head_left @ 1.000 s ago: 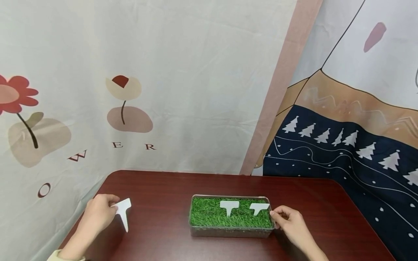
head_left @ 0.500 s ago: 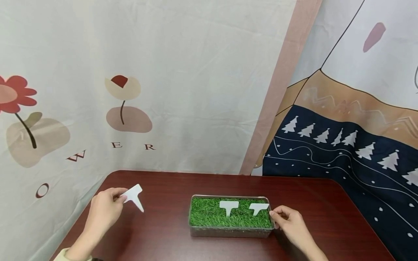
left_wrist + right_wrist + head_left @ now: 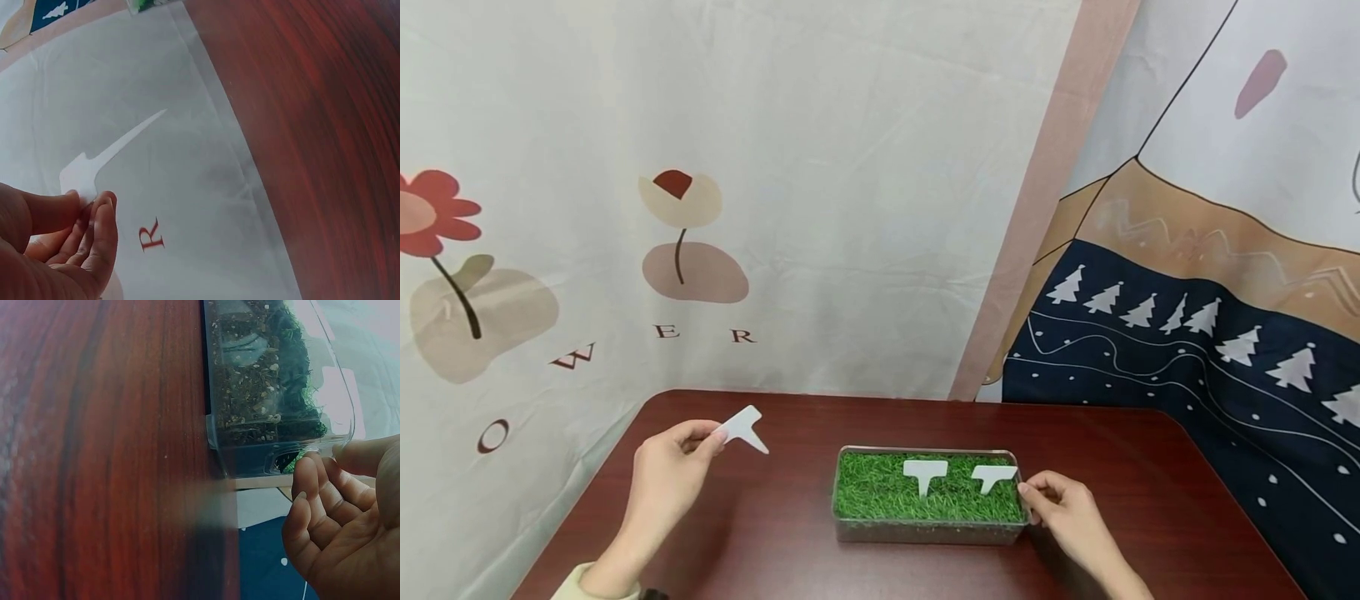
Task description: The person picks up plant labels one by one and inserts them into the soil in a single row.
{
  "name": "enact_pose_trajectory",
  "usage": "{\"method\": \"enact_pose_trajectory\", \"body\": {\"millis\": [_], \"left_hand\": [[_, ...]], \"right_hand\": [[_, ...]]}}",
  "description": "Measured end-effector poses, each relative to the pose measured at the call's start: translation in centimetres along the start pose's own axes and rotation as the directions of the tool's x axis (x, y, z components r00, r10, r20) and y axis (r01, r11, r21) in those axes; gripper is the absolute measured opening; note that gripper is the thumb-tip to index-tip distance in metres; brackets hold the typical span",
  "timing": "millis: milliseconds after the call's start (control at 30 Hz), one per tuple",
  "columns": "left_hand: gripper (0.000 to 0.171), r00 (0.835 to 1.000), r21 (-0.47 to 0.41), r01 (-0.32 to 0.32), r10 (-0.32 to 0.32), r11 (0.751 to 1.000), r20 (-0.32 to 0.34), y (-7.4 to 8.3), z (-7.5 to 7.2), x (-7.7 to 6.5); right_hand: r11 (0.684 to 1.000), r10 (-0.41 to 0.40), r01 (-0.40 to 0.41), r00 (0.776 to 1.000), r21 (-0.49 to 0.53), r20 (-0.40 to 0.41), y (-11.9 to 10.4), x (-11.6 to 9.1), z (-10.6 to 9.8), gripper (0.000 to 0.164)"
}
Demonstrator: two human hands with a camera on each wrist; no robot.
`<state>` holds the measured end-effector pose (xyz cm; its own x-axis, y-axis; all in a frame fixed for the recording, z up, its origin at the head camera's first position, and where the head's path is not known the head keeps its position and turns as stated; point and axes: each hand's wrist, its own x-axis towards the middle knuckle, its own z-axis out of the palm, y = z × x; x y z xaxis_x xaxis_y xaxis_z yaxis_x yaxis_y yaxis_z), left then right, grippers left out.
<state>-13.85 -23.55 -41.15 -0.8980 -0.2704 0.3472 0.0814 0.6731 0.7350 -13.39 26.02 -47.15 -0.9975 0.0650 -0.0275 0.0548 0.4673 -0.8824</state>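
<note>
My left hand (image 3: 672, 467) pinches a white T-shaped plant label (image 3: 745, 427) by one end of its crossbar, above the table left of the box. In the left wrist view, the label's pointed stem (image 3: 131, 134) slants up and away from the thumb and fingers. A clear plastic planter box (image 3: 925, 532) holds soil with green grass (image 3: 872, 487) on top. Two more white labels stand in the grass, one near the middle (image 3: 925, 471) and one near the right end (image 3: 994, 475). My right hand (image 3: 1071, 512) grips the box's right end at the rim, thumb on top.
The dark red wooden table (image 3: 775, 558) carries the box right of its middle. Behind it hangs a pale curtain (image 3: 850, 208) with printed flowers and letters. On the right is a dark blue cloth (image 3: 1120, 367) with printed trees.
My left hand has risen and moved right with the plant label, toward the box. The label's stem has swung to point more to the right. My right hand and the box stay put.
</note>
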Motion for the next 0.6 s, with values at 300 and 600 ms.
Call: {"method": "enact_pose_trajectory", "body": {"millis": [300, 600], "left_hand": [[0.012, 1.000, -0.219, 0.004, -0.001, 0.976, 0.015, 1.0, 1.7, -0.6], [0.009, 0.997, -0.304, -0.026, 0.047, 0.952, 0.063, 2.0, 3.1, -1.1]], "right_hand": [[1.000, 0.002, -0.002, 1.000, -0.003, 0.004, -0.1, 0.0, -0.1, 0.011], [1.000, -0.007, 0.007, 1.000, -0.008, 0.005, -0.1, 0.0, -0.1, 0.011]]}}
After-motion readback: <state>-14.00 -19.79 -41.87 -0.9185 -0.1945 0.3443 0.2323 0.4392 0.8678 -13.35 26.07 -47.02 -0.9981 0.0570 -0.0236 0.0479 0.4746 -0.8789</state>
